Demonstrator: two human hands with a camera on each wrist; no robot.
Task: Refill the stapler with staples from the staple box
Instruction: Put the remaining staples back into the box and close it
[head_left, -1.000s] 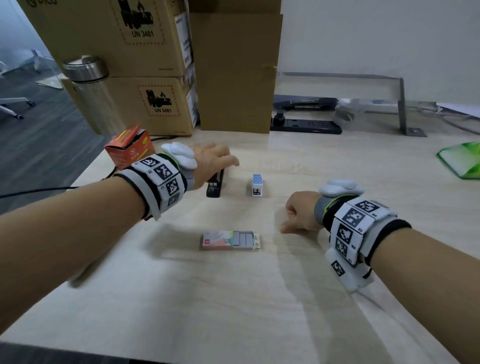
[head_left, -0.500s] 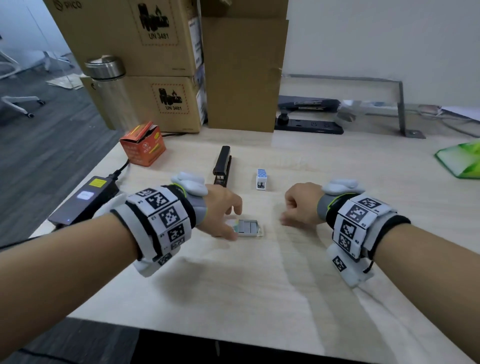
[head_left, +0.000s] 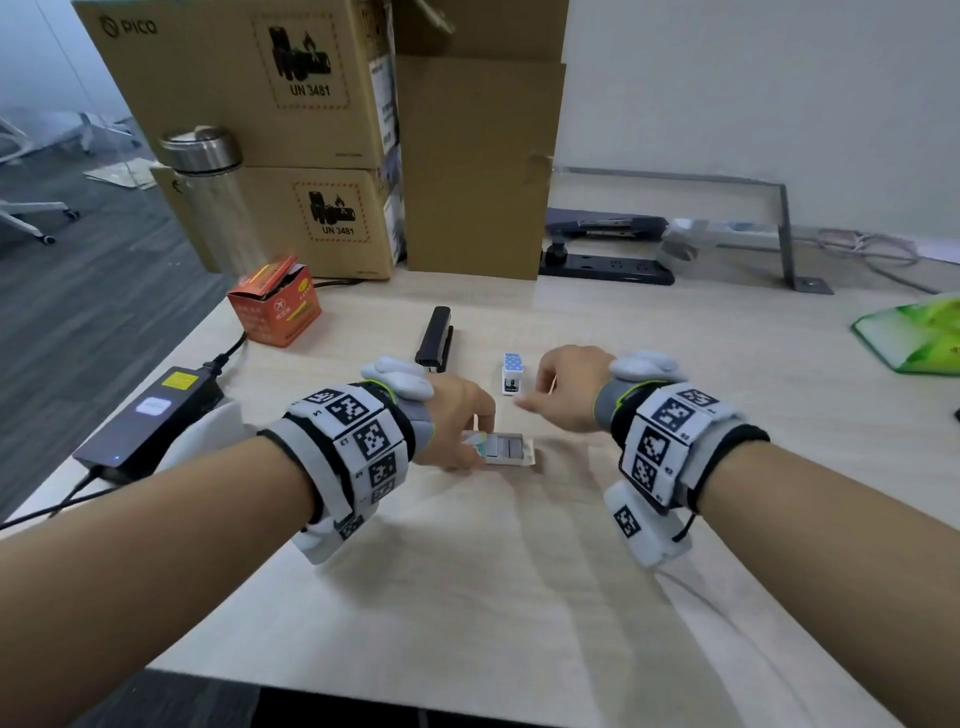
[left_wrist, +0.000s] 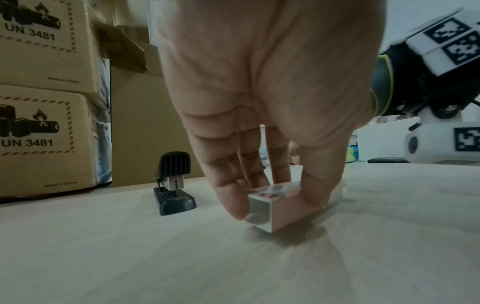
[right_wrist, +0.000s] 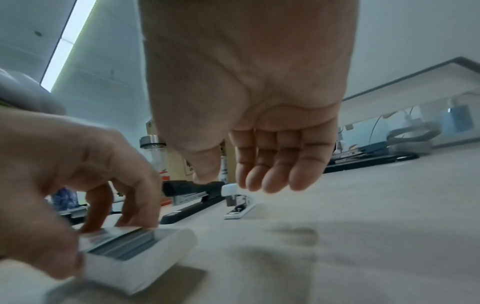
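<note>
A small white staple box (head_left: 506, 450) lies on the wooden desk (head_left: 519, 597), its tray slid partly out and showing grey staple strips (right_wrist: 124, 244). My left hand (head_left: 460, 423) pinches the box's sleeve end (left_wrist: 275, 207) between thumb and fingers. My right hand (head_left: 558, 389) hovers just right of the box, fingers loosely extended and holding nothing (right_wrist: 270, 176). A black stapler (head_left: 435, 340) lies shut behind my left hand. A small white stapler with a blue dotted top (head_left: 512, 372) stands beside it, near my right fingertips.
Stacked cardboard boxes (head_left: 311, 130) and a steel flask (head_left: 213, 197) stand at the back left. An orange carton (head_left: 275, 301) and a black power adapter (head_left: 145, 421) sit on the left. A power strip (head_left: 608, 270) lies at the back, a green packet (head_left: 919, 332) far right.
My left hand left the black stapler, came back to the staple box and took hold of it. My right hand opened from a fist and rose toward the box.
</note>
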